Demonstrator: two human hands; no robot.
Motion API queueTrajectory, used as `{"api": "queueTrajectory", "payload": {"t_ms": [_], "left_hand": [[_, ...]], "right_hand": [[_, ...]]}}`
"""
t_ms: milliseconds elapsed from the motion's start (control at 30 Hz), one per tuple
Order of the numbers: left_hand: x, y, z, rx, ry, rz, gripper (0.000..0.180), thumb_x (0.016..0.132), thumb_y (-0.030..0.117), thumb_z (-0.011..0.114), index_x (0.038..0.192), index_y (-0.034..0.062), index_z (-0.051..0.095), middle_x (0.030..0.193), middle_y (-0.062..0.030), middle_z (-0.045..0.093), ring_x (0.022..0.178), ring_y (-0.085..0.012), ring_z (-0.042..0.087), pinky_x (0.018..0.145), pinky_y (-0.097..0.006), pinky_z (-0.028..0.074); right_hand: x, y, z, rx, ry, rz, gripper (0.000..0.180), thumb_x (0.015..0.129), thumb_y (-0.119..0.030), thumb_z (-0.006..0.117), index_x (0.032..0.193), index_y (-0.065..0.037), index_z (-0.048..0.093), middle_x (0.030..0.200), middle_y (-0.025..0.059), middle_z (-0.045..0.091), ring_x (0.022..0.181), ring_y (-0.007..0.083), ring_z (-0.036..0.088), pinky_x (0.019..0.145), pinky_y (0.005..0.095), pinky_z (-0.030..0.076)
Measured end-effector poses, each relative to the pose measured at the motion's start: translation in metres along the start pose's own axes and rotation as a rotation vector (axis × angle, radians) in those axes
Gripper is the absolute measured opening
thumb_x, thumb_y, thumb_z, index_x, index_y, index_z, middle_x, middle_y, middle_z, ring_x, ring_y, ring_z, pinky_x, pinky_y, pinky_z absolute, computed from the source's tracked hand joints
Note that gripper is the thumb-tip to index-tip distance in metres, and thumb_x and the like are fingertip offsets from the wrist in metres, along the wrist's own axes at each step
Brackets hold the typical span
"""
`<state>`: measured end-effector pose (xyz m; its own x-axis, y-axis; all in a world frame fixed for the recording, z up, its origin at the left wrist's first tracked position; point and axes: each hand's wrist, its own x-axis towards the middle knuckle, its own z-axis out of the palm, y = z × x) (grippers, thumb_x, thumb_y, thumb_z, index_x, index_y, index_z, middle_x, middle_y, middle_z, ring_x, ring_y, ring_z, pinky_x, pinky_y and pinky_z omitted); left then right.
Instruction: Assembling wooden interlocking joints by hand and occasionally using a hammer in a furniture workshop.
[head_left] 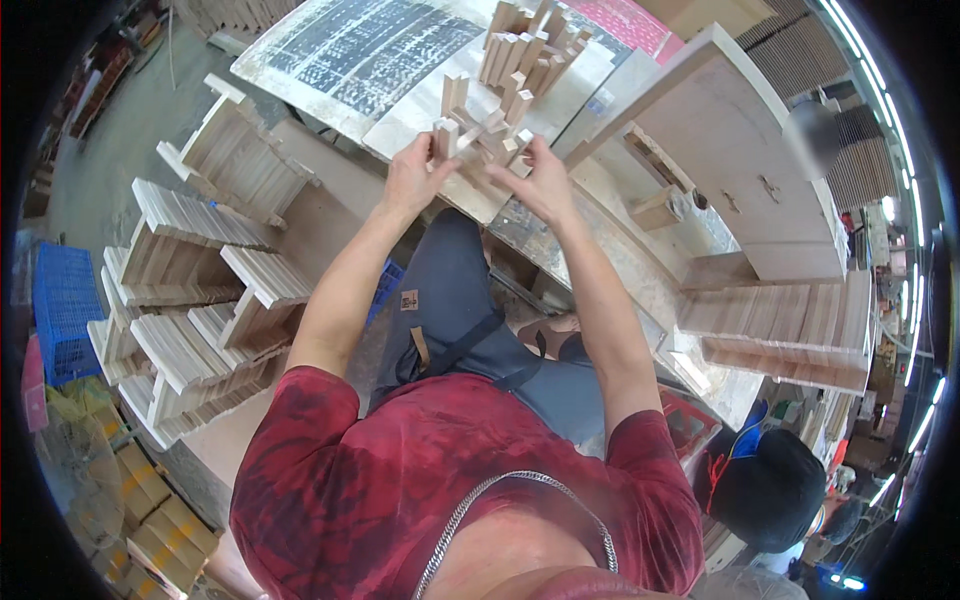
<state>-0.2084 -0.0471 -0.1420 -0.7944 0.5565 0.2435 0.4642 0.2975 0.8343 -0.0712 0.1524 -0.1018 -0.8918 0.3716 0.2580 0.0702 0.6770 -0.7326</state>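
My left hand [415, 172] is closed around a small pale wooden block [445, 137], held upright at the near edge of the workbench [600, 230]. My right hand [540, 180] grips another small wooden block [517, 150] just to the right of it. Between and beyond both hands lies a loose heap of similar short wooden blocks [525, 50], some standing on end. Both forearms reach up from my red shirt toward the bench.
Stacks of slatted wooden frames [200, 300] fill the floor at left, next to a blue crate [65, 310]. A large plywood board [740, 150] leans at right above rows of wooden strips [790, 330]. Another person's dark cap [765, 485] shows at lower right.
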Motion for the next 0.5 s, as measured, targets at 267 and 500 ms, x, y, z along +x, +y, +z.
{"api": "queueTrajectory", "payload": {"t_ms": [267,500], "left_hand": [[-0.01,0.013,-0.013,0.205,0.014,-0.104,0.046,0.085,0.03,0.08,0.114,-0.0009,0.063,0.104,-0.0212,0.072,0.101,-0.0339,0.071,0.09,-0.043,0.055],[-0.102,0.083,-0.12,0.539,0.354,0.127,0.028,0.085,0.009,0.061,0.112,0.0046,0.068,0.105,-0.0216,0.068,0.099,-0.0394,0.067,0.085,-0.05,0.055]], "right_hand": [[0.006,-0.015,0.053,-0.191,0.097,0.179,0.056,0.09,-0.048,0.069,0.109,0.005,0.064,0.087,0.0258,0.071,0.082,0.0426,0.071,0.073,0.0505,0.055],[-0.047,0.0,-0.021,-0.223,0.175,0.007,0.052,0.084,-0.035,0.081,0.113,0.004,0.064,0.106,0.0243,0.071,0.097,0.0375,0.07,0.083,0.0466,0.055]]}}
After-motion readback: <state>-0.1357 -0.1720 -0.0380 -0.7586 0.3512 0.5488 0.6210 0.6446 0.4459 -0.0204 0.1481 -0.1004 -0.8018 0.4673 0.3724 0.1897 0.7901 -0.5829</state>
